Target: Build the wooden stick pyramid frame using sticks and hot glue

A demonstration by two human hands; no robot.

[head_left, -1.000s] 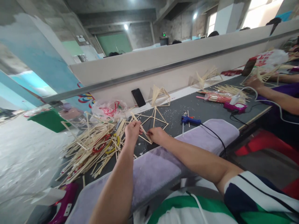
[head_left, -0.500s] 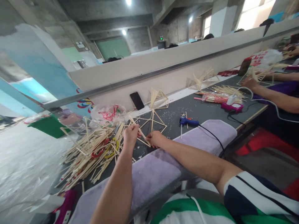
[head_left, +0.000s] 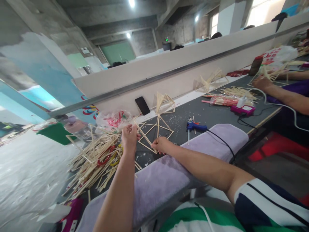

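Observation:
A frame of thin wooden sticks (head_left: 165, 120) stands on the dark tabletop, joined at its top to a fan-shaped stick section behind. At its near corner my right hand (head_left: 159, 144) is closed in a pinch on a wooden stick; the fingertips are partly hidden. Just left of the frame, my left hand (head_left: 129, 138) hovers with fingers slightly apart and nothing visible between them. Beside it lies a heap of loose wooden sticks (head_left: 93, 167), with red-handled and yellow-handled tools partly buried in it. To the right of the frame rests a blue glue gun (head_left: 196, 126).
A phone (head_left: 142, 105) leans on the partition. A clear plastic bag (head_left: 113, 119) lies behind the heap, and a green bin (head_left: 56, 133) stands at left. Purple padding (head_left: 159, 180) covers the near edge. On the right are a magenta power strip (head_left: 242, 110) and another person's hands (head_left: 263, 84).
My left hand has let go of the stick at the frame's left side and moved left and slightly up. My right hand stays at the near corner. The view has shifted slightly.

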